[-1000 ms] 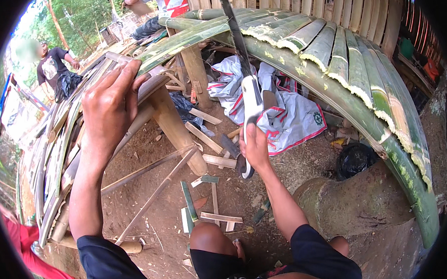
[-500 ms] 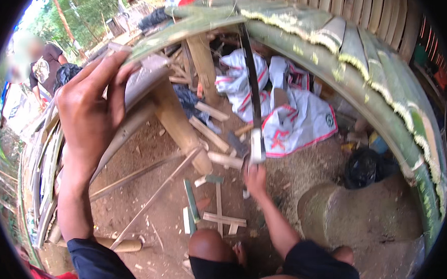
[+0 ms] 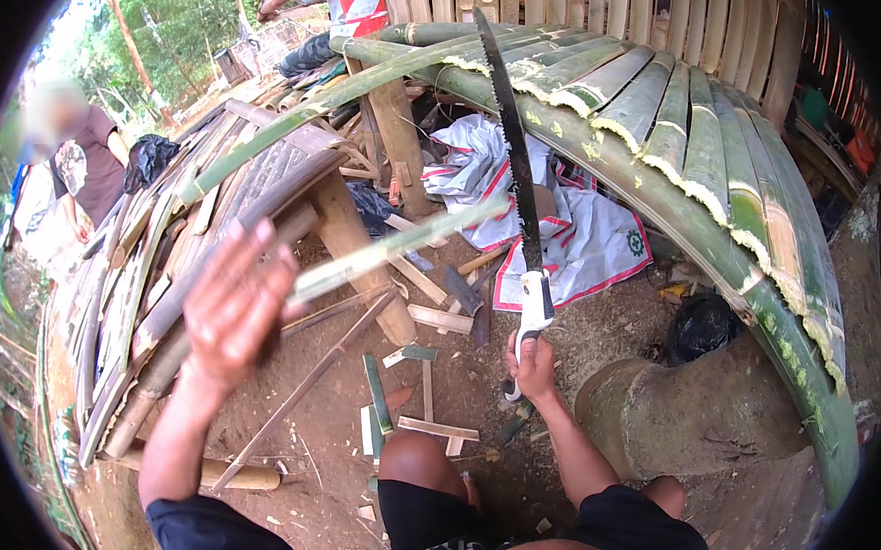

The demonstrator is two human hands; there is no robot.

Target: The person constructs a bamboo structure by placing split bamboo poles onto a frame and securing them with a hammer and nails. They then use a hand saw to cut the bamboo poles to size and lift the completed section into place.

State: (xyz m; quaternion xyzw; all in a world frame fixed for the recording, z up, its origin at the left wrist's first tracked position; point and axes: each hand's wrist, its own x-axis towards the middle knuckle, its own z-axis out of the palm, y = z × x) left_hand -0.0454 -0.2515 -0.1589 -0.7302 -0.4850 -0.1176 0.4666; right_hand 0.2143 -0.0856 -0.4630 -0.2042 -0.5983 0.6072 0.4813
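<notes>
My right hand (image 3: 533,367) is wrapped round the white grip of a handsaw (image 3: 521,178), its long dark toothed blade pointing up and away. The blade passes in front of a long green bamboo pole (image 3: 593,155), on which split bamboo slats (image 3: 680,132) with pale, rough-cut ends lie side by side. My left hand (image 3: 235,304) is smeared by motion, its fingers apart. Just right of those fingers a blurred short bamboo strip (image 3: 400,247) hangs in the air over the ground. Another long green bamboo strip (image 3: 287,129) slants from the pole toward the left pile.
Stacked bamboo slats (image 3: 136,278) rest at left on thick posts (image 3: 346,250). White sacks with red edging (image 3: 577,254), bamboo offcuts (image 3: 437,427) and a black plastic bag (image 3: 703,327) lie on the ground. A large rounded block (image 3: 688,417) stands at right. A person (image 3: 87,163) is at far left.
My left hand has come down and opened from the strip's end; a short piece now hangs loose in the air. The saw has come nearer and tilted, its whole blade now showing.
</notes>
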